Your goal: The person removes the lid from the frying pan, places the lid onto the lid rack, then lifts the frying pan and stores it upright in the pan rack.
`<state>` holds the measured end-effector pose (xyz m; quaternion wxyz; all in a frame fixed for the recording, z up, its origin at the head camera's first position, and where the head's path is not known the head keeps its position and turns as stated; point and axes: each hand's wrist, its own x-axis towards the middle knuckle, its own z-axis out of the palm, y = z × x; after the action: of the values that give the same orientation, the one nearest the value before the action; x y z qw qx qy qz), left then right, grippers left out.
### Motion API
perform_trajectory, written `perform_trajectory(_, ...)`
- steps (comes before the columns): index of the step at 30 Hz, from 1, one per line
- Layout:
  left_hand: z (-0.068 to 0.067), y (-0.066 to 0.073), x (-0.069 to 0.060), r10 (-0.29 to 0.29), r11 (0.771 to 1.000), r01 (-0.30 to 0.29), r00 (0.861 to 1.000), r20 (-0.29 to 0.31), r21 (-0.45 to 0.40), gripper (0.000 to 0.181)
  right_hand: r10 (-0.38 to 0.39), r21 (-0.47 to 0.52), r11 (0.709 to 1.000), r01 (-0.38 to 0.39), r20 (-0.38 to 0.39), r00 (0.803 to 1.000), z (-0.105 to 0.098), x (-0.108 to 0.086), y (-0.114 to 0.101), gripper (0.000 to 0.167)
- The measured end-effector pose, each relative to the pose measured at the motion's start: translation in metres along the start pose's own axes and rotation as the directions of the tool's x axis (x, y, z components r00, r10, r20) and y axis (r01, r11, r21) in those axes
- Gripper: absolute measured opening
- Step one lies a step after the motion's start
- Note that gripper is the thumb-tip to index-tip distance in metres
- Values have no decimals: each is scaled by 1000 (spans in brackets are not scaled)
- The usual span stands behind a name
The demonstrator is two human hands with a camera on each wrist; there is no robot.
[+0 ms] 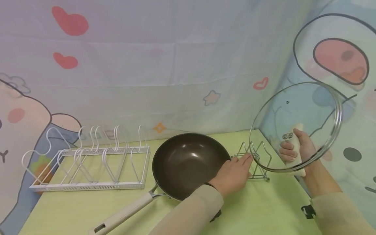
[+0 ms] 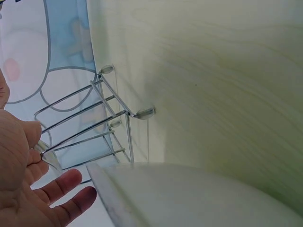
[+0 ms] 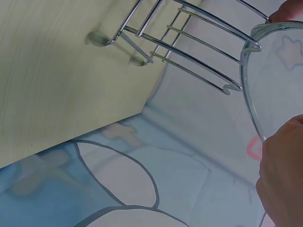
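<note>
A round glass pot lid [image 1: 305, 98] with a metal rim is tilted up at the right, and my right hand [image 1: 302, 147] grips its cream handle [image 1: 296, 153]. The lid's lower left edge meets the top of a small silver wire rack [image 1: 265, 156]; in the right wrist view the lid [image 3: 279, 71] touches the rack [image 3: 199, 52]. My left hand [image 1: 233, 174] reaches across the dark wok [image 1: 188, 163], its fingertips at the lid edge beside the rack. In the left wrist view, the left hand's [image 2: 28, 175] lower fingers are extended and spread apart.
A white wire rack [image 1: 114, 186] with several upright loops stands at the left. The wok's long beige handle [image 1: 126, 212] points toward the front left of the light green table [image 1: 252, 215]. Printed curtains [image 1: 188, 65] hang behind and to the right.
</note>
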<state>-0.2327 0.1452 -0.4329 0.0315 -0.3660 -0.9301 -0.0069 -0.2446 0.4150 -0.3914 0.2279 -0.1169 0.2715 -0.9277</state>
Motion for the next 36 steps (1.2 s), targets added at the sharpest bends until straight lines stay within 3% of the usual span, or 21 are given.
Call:
perform_trajectory(15, 1, -4, 2, -1, 999, 1, 1000, 20, -35, 56, 81, -201, 974, -103, -113, 990, 7, 14, 2, 38)
perform_trajectory(25, 0, -5, 2, -14, 999, 16, 999, 43, -45, 58, 140, -245, 953, -179, -168, 976, 7, 25, -4, 41)
perform_trajectory(30, -1, -5, 2, -22, 997, 26, 998, 56, -69, 59, 143, -302, 926, -227, -278, 950, 10, 31, -4, 45)
perform_trajectory(36, -2, -5, 1, -20, 998, 23, 999, 46, -64, 60, 123, -393, 864, -314, -439, 890, 15, 41, 2, 40)
